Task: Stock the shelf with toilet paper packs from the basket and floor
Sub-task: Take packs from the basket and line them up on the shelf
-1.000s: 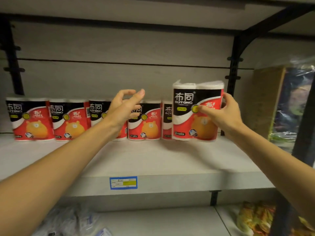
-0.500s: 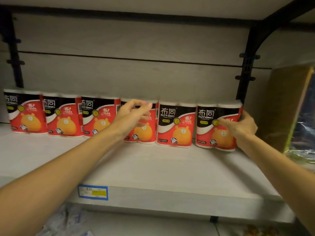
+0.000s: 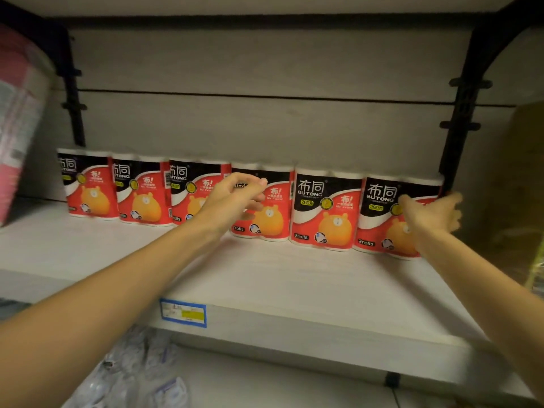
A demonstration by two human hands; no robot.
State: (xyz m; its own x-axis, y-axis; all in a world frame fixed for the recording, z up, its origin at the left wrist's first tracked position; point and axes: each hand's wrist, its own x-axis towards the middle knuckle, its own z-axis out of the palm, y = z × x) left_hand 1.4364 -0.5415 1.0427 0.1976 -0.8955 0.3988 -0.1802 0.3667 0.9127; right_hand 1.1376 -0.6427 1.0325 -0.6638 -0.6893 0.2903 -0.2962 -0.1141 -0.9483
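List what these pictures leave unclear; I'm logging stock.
- Head view: price tag print too small to read.
- Fourth pack: left hand covers its brand name.
- Right hand is blurred, so its grip on the end pack is unclear.
- Basket and floor: out of frame.

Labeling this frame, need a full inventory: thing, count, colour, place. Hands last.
packs: six, red, black and white with an orange bear, upright in one row at the back of the shelf
shelf: one, pale grey, across the middle
price tag: one, blue-framed with a yellow patch, on the shelf's front edge
brackets: two, black, at the back left and back right
pink package: one, pink and white, far left, blurred
brown item: one, far right, too blurred to identify
clear bags: count unclear, on the lower level, bottom left
left hand: fingers loosely curled, in front of the fourth pack from the left
right hand: on the rightmost pack; grip blurred
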